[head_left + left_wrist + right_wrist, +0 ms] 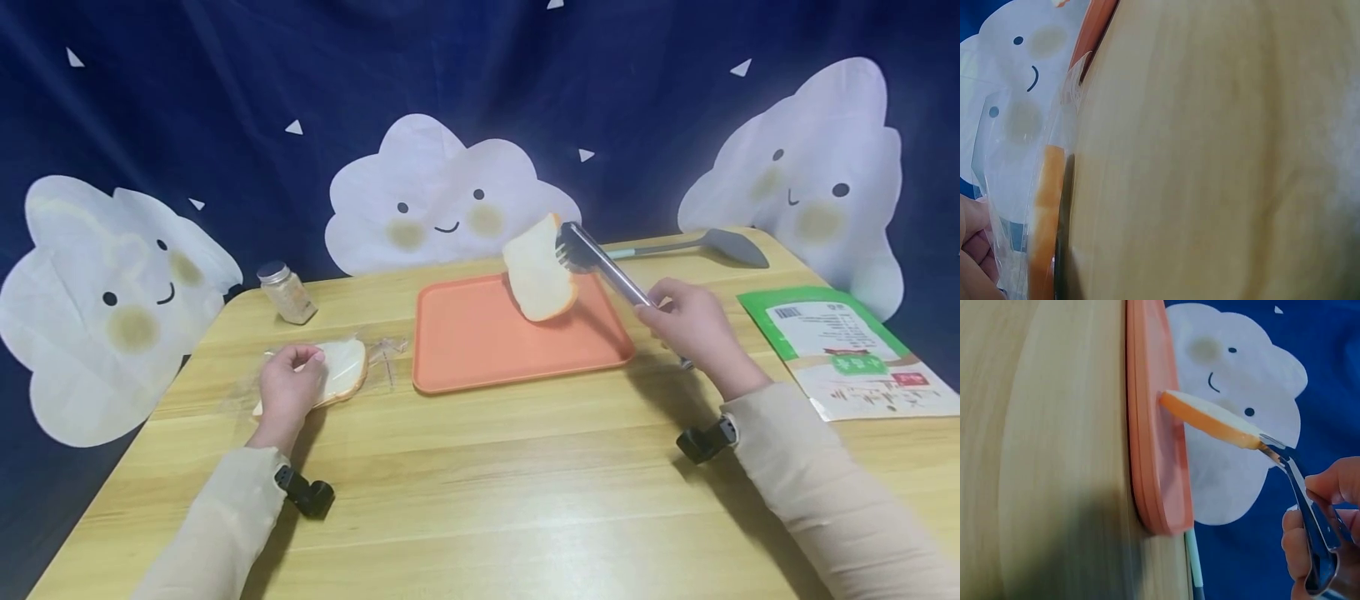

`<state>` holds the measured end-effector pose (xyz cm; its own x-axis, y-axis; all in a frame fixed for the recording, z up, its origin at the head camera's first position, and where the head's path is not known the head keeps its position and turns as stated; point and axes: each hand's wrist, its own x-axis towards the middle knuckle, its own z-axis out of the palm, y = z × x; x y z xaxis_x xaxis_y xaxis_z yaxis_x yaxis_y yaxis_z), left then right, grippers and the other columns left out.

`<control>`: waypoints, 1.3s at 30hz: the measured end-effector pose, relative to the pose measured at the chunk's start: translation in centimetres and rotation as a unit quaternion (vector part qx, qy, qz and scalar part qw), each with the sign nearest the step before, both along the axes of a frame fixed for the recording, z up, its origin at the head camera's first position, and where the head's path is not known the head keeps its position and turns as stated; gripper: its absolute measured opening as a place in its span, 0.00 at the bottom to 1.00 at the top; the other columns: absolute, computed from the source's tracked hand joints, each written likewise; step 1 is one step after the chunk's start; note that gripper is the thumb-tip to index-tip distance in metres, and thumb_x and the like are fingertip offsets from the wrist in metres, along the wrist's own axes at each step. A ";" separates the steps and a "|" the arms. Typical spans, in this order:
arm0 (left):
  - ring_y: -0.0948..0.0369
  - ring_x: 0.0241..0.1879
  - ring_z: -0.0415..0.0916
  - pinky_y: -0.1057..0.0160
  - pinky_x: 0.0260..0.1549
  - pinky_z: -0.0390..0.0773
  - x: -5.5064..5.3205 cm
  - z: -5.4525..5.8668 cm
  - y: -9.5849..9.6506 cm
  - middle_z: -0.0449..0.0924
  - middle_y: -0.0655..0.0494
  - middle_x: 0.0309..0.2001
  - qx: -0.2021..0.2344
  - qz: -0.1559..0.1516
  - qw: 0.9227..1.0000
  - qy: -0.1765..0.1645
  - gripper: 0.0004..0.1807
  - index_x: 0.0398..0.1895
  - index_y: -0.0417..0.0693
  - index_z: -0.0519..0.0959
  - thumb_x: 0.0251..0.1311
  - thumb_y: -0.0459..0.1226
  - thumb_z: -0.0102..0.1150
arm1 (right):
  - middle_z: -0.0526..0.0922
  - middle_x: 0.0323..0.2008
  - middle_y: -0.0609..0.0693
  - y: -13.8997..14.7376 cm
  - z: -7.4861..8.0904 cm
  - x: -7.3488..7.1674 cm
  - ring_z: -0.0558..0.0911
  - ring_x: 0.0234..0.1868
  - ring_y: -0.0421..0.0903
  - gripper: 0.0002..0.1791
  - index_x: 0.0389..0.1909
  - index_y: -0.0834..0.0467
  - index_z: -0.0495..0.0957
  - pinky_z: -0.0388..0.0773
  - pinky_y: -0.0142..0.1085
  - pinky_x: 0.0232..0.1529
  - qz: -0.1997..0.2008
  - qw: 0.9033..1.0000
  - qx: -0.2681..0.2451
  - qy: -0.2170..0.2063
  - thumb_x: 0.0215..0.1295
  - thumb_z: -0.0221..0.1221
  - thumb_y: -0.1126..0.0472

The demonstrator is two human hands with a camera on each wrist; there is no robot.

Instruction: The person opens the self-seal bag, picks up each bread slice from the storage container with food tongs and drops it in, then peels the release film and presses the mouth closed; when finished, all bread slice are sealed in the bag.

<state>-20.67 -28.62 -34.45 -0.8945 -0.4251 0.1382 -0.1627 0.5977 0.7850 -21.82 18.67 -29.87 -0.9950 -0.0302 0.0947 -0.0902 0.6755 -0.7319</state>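
Metal tongs (pixel 617 271) are gripped in my right hand (pixel 690 325). Their fork-like tips pinch one edge of a bread slice (pixel 537 271), which is tilted over the orange tray (pixel 480 371). In the right wrist view the lower end of the slice (pixel 1210 419) comes close to the tray's surface. My left hand (pixel 287 385) pinches the clear plastic bag (pixel 997 244) on the left of the table. Inside the bag lies more white bread (pixel 343 367) with a brown crust, partly covered by that hand.
A small jar with a metal lid (pixel 288 293) stands at the back left. Behind the tray, a grey spatula (pixel 731 247) with a pale green handle lies along the back edge. On the right is a green and white packet (pixel 851 350).
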 end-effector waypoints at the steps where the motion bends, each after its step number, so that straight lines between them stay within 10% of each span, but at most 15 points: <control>1: 0.45 0.55 0.67 0.49 0.58 0.63 0.0 0.0 0.0 0.75 0.36 0.48 0.001 0.000 1.000 -0.001 0.12 0.43 0.33 0.75 0.63 0.34 0.49 | 0.77 0.20 0.57 -0.2 0.0 0.0 0.70 0.14 0.45 0.10 0.36 0.62 0.70 0.68 0.38 0.11 0.001 1.000 0.003 0.002 0.64 0.53 0.57; 19: 0.47 0.55 0.68 0.51 0.58 0.63 -0.2 -0.2 -0.1 0.76 0.37 0.47 0.001 0.001 1.000 0.011 0.11 0.42 0.34 0.76 0.63 0.34 0.50 | 0.67 0.16 0.50 -3.8 0.7 -0.3 0.70 0.15 0.46 0.12 0.26 0.58 0.66 0.68 0.37 0.18 0.026 0.993 0.100 0.057 0.61 0.54 0.54; 27: 0.46 0.56 0.67 0.49 0.58 0.62 0.0 -0.2 -0.1 0.75 0.36 0.49 0.006 -0.002 1.000 0.002 0.12 0.44 0.33 0.75 0.64 0.34 0.49 | 0.70 0.20 0.51 -5.2 0.6 -0.4 0.68 0.21 0.48 0.11 0.27 0.56 0.69 0.66 0.37 0.21 0.007 0.998 0.034 0.059 0.55 0.59 0.54; 39: 0.47 0.56 0.66 0.49 0.59 0.62 0.0 -0.3 -0.3 0.75 0.37 0.49 0.003 0.001 1.000 -0.001 0.12 0.44 0.34 0.75 0.64 0.35 0.49 | 0.77 0.21 0.52 -6.9 0.5 -1.3 0.73 0.25 0.52 0.08 0.26 0.56 0.71 0.64 0.39 0.24 0.037 0.986 0.142 0.079 0.55 0.55 0.55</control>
<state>-20.69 -28.90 -34.73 -0.8940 -0.4277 0.1336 -0.1662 0.5934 0.7876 -23.16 11.73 -29.36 -0.9623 -0.1508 0.2263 -0.2458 0.8384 -0.4866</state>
